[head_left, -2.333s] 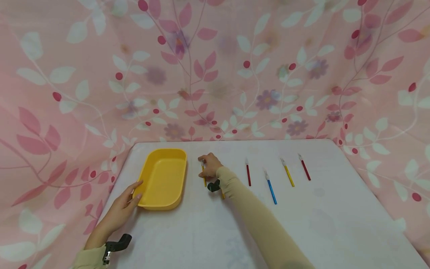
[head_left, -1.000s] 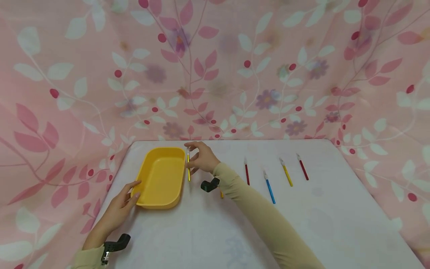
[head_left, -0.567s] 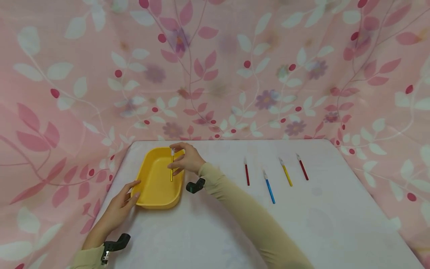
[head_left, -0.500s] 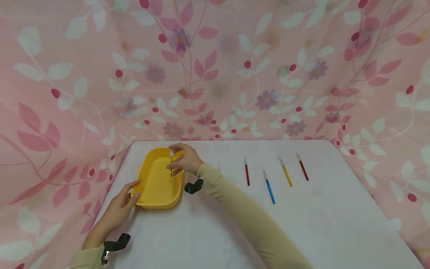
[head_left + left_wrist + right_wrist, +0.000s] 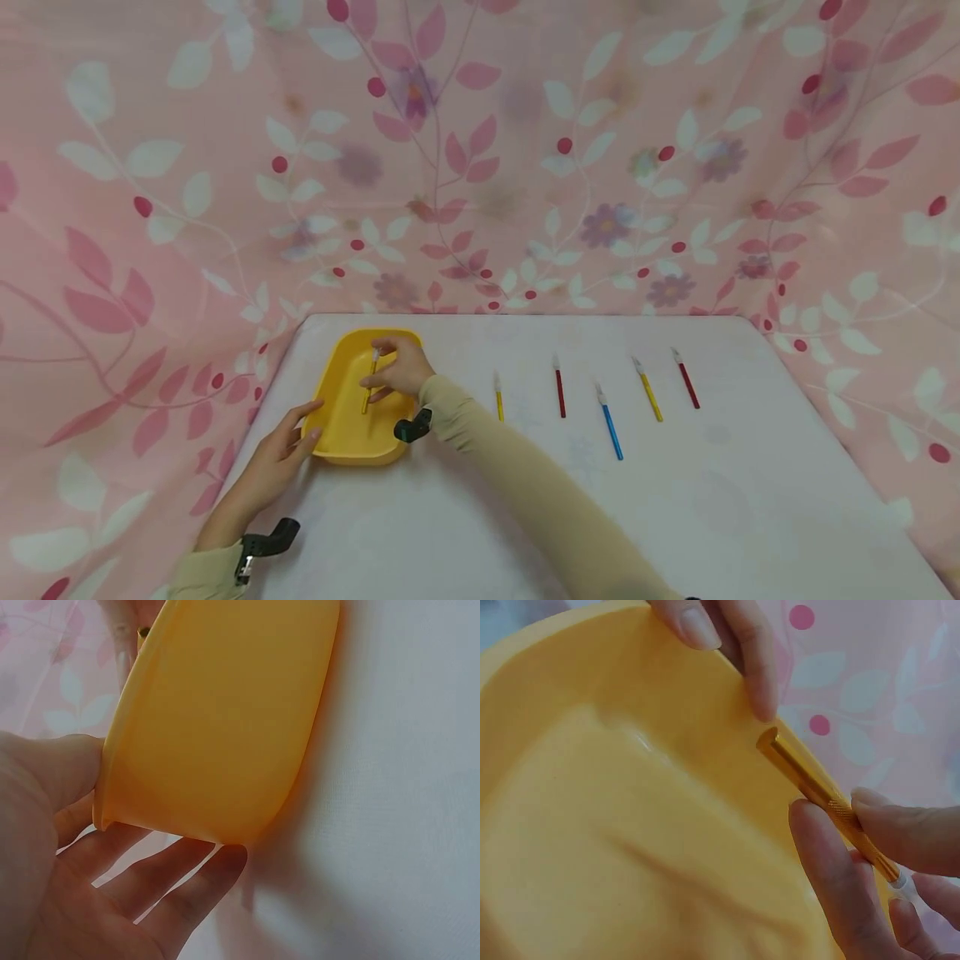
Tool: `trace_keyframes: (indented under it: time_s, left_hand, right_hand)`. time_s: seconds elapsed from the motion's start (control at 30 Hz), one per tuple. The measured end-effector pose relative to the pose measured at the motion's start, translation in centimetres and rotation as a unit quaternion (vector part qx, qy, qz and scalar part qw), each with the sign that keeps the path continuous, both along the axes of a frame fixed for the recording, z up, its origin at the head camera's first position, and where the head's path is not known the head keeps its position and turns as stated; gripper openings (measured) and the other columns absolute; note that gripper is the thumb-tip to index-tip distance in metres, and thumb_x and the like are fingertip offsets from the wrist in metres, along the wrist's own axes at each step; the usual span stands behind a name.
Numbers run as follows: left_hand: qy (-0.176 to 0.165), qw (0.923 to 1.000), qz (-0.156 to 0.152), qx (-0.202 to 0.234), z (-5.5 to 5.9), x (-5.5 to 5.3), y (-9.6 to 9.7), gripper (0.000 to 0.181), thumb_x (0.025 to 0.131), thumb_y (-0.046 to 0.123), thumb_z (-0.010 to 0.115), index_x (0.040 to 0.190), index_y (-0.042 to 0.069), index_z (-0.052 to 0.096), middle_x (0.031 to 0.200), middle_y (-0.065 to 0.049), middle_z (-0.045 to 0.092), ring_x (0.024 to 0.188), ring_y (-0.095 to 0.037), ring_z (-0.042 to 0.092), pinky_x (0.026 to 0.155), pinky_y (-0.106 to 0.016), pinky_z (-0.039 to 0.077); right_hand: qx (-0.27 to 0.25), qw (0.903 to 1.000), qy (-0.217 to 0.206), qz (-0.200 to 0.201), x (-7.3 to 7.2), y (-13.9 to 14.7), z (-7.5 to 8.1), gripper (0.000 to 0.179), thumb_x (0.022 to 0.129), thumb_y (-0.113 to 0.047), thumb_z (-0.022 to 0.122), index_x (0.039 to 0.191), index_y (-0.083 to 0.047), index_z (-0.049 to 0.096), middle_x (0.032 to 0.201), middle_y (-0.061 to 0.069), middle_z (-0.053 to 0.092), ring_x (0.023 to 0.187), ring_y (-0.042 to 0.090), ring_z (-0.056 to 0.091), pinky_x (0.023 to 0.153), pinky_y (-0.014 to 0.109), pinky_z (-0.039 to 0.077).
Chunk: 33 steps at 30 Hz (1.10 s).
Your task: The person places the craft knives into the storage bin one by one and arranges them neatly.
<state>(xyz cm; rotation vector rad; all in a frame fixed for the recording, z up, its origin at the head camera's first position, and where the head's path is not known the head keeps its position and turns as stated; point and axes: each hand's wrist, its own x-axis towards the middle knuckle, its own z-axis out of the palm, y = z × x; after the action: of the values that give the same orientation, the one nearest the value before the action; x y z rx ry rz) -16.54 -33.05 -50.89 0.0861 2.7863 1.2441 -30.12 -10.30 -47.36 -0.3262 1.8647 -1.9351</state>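
My left hand [image 5: 273, 458] grips the near left corner of a yellow plastic tray [image 5: 356, 458]. In the left wrist view the thumb lies over the tray's rim and the other fingers [image 5: 199, 889] reach along its outer wall. My right hand [image 5: 405, 371] is above the tray, pinching a yellow-handled craft knife [image 5: 365, 404] between thumb and fingers. The knife's clear-capped end points away from me. In the right wrist view, the knurled gold handle [image 5: 799, 769] is held over the tray, its butt end free; fingers partly cover the cap.
To the right of the tray, spaced apart on the white tabletop [image 5: 480, 517], lie a yellow craft knife [image 5: 500, 406], a red one [image 5: 560, 393], a blue one [image 5: 611, 432], another yellow one [image 5: 651, 396] and another red one [image 5: 687, 385]. A floral cloth [image 5: 487, 167] hangs behind the table.
My right hand has lifted the yellow craft knife off the table and carried it left, from beside the tray to over it. The left hand keeps its hold on the tray.
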Motion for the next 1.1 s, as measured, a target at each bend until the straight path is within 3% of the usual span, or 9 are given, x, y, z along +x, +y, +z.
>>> trace_keyframes:
  time_s: [0.13, 0.5, 0.7, 0.87, 1.1]
  left_hand:
    - [-0.006, 1.0000, 0.002, 0.000, 0.0, -0.1, 0.1, 0.060, 0.113, 0.037, 0.053, 0.164, 0.014, 0.033, 0.172, -0.024, 0.029, 0.148, -0.061, 0.037, 0.112, -0.069, 0.040]
    - [-0.007, 0.9999, 0.007, -0.009, -0.2, 0.0, -0.1, 0.060, 0.113, 0.040, 0.051, 0.164, 0.016, 0.033, 0.172, -0.025, 0.029, 0.144, -0.063, 0.041, 0.111, -0.070, 0.043]
    - [0.000, 1.0000, 0.006, -0.008, -0.2, 0.0, 0.0, 0.059, 0.113, 0.038, 0.052, 0.164, 0.016, 0.034, 0.171, -0.023, 0.032, 0.144, -0.062, 0.043, 0.110, -0.068, 0.044]
    - [0.009, 0.9999, 0.003, -0.005, -0.4, -0.1, -0.1, 0.058, 0.113, 0.037, 0.053, 0.163, 0.015, 0.035, 0.171, -0.022, 0.034, 0.145, -0.060, 0.043, 0.111, -0.067, 0.044]
    - [0.014, 0.9999, 0.001, -0.002, -0.4, -0.1, -0.2, 0.057, 0.113, 0.035, 0.053, 0.163, 0.014, 0.036, 0.170, -0.023, 0.034, 0.145, -0.060, 0.042, 0.112, -0.068, 0.042]
  right_hand:
    - [0.013, 0.9998, 0.002, -0.015, 0.0, -0.9, -0.6, 0.074, 0.084, 0.017, 0.080, 0.151, 0.003, 0.052, 0.144, 0.024, 0.050, 0.084, 0.047, 0.077, 0.074, 0.052, 0.067]
    - [0.080, 0.9964, 0.004, -0.028, 0.2, -3.2, -0.6, 0.070, 0.085, 0.014, 0.081, 0.149, 0.000, 0.056, 0.139, 0.019, 0.056, 0.084, 0.047, 0.077, 0.082, 0.058, 0.064]
    - [0.084, 0.9957, -0.008, -0.038, 0.2, -4.3, -0.9, 0.070, 0.083, 0.018, 0.080, 0.148, 0.003, 0.057, 0.137, 0.019, 0.057, 0.086, 0.047, 0.077, 0.080, 0.056, 0.065]
    - [0.128, 0.9910, 0.001, -0.041, -0.1, -5.0, -1.3, 0.070, 0.082, 0.015, 0.083, 0.147, 0.002, 0.058, 0.140, 0.023, 0.059, 0.083, 0.042, 0.078, 0.075, 0.051, 0.066]
    - [0.187, 0.9814, 0.003, -0.044, -1.5, -6.2, -2.7, 0.071, 0.078, 0.008, 0.090, 0.142, -0.001, 0.064, 0.118, 0.018, 0.068, 0.071, 0.035, 0.078, 0.065, 0.041, 0.067]
